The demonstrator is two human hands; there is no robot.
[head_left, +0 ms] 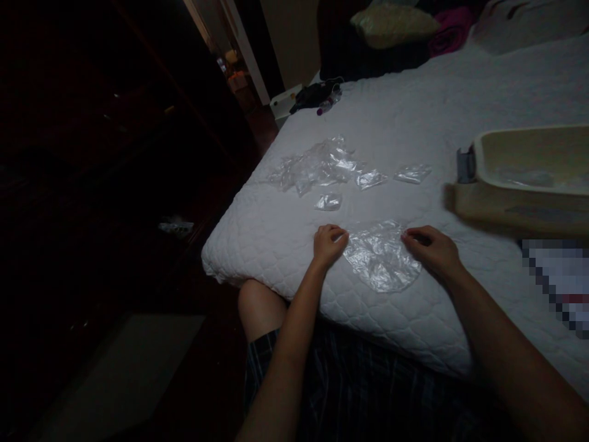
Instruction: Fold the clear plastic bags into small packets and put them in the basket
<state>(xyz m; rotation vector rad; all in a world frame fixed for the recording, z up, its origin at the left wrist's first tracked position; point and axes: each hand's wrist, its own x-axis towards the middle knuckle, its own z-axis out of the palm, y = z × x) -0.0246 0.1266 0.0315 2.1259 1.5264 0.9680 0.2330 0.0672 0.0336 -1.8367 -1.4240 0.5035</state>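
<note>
A clear, crinkled plastic sheet or bag (384, 261) with a rounded lower edge lies on the white quilted bed (350, 307). My left hand (329, 243) pinches its upper left edge between thumb and fingers. At the upper right edge, my right hand (431, 247) pinches it the same way. Just beyond my left hand rests a small folded clear plastic packet (328, 201). Two more packets, one in the middle (370, 178) and one on the right (413, 174), lie farther off, beside a loose heap of clear plastic (317, 164).
To the right stands a cream plastic bin (529, 205) with a grey handle clip (465, 164). A dark item (315, 95) and a small bottle (329, 103) lie at the bed's far left corner. A pillow (396, 24) is at the back. The bed's left edge drops to a dark floor.
</note>
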